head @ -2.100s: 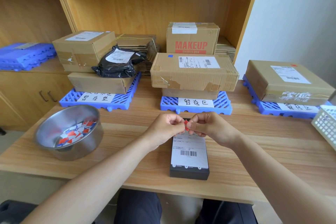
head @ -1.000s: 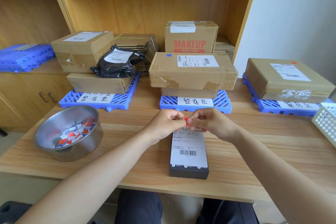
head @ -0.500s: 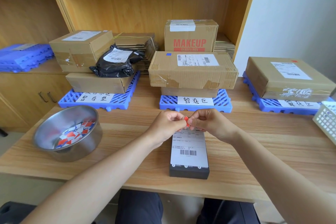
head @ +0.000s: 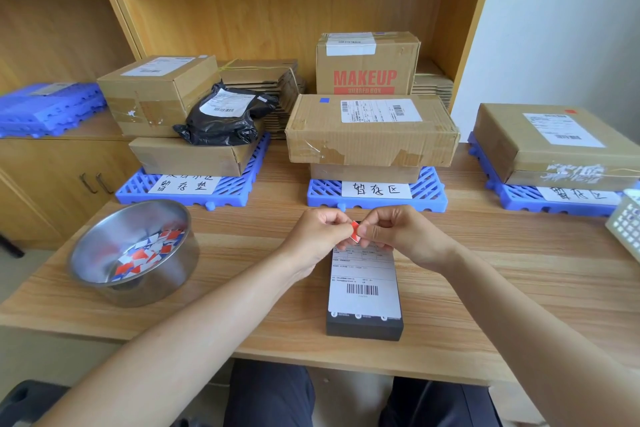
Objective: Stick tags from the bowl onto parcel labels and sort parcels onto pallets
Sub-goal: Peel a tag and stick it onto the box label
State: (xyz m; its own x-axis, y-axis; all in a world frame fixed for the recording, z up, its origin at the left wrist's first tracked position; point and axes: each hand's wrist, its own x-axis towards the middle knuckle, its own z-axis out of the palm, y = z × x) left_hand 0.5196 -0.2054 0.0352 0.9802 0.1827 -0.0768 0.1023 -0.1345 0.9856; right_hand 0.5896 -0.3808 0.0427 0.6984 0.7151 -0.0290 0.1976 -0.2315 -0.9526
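A small red tag (head: 354, 231) is pinched between the fingertips of my left hand (head: 318, 236) and my right hand (head: 398, 234). Both hands hover over the far end of a flat black parcel (head: 364, 324) with a white barcode label (head: 363, 282), which lies on the wooden table in front of me. A steel bowl (head: 104, 246) with several red, blue and white tags sits at the left. Three blue pallets stand along the back: left (head: 135, 189), middle (head: 427, 189) and right (head: 519, 199), each bearing cardboard parcels.
A black bag parcel (head: 221, 121) lies on the left pallet's boxes. A "MAKEUP" box (head: 367, 66) and flat cardboard stacks stand on the shelf behind. A white basket (head: 627, 229) pokes in at the right edge. Spare blue pallets (head: 48, 107) rest on the left cabinet.
My hands have stayed together over the black parcel, working the red tag between the fingertips; the tag is slightly more exposed now. The parcel and bowl have not moved.
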